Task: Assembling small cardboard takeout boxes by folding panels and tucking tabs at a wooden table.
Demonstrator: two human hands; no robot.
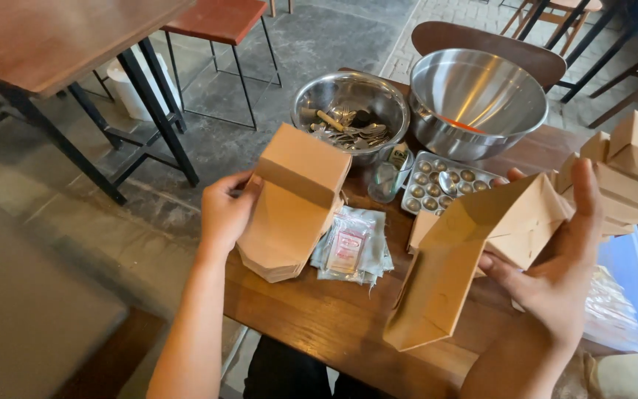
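Note:
My left hand grips a stack of flat brown paper bags by its left edge, held upright over the wooden table. My right hand holds one brown paper bag that is partly spread open, its mouth tilted down toward the table's front edge. A pile of small clear sachets lies on the table between the two hands.
Behind stand a steel bowl of cutlery, a larger steel bowl, a small glass and a metal tray of small round pieces. More brown bags are piled at the right above a blue tray. Tables and stools stand on the floor at left.

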